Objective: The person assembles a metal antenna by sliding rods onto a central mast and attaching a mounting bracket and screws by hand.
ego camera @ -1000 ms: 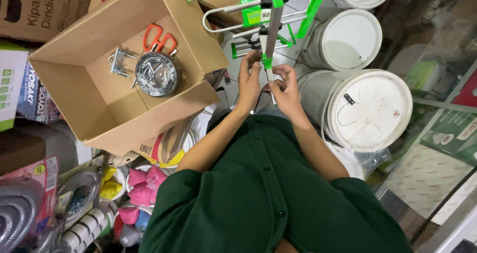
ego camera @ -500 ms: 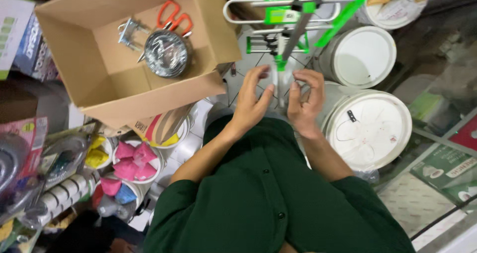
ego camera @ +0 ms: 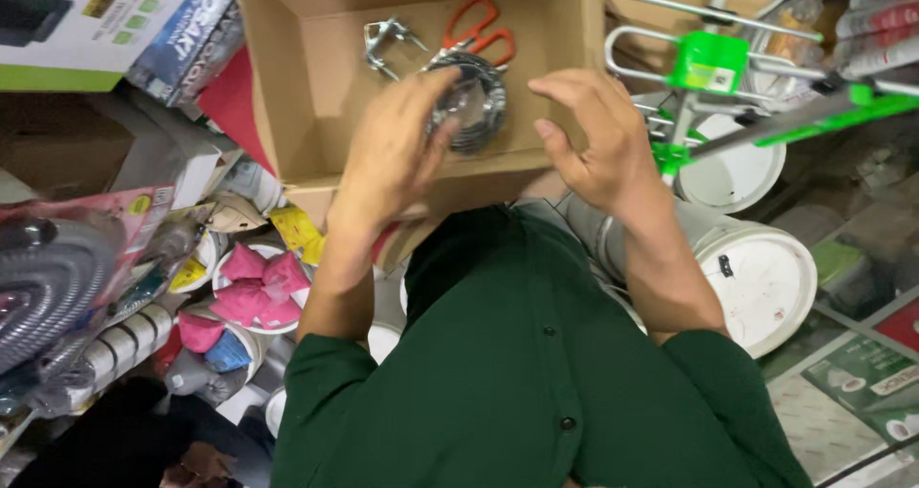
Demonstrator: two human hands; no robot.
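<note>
My left hand (ego camera: 392, 153) hovers over the front of an open cardboard box (ego camera: 287, 95), its fingertips at the edge of a round coil of silvery wire (ego camera: 479, 105); it holds nothing that I can see. My right hand (ego camera: 589, 134) hangs open above the box's right front corner, fingers curved and empty. Inside the box, orange-handled scissors (ego camera: 479, 28) and a metal clamp (ego camera: 388, 43) lie behind the coil. My green sleeves and shirt fill the bottom of the view.
A green and silver metal-rod frame (ego camera: 728, 76) lies to the right, over white lidded buckets (ego camera: 766, 277). On the left are packaged goods, a grey hose (ego camera: 48, 287), pink items in a tub (ego camera: 254, 282) and printed cartons (ego camera: 115, 19).
Both hands have left the green and silver frame they were working at and moved left over the cardboard box. The view has shifted with them.
</note>
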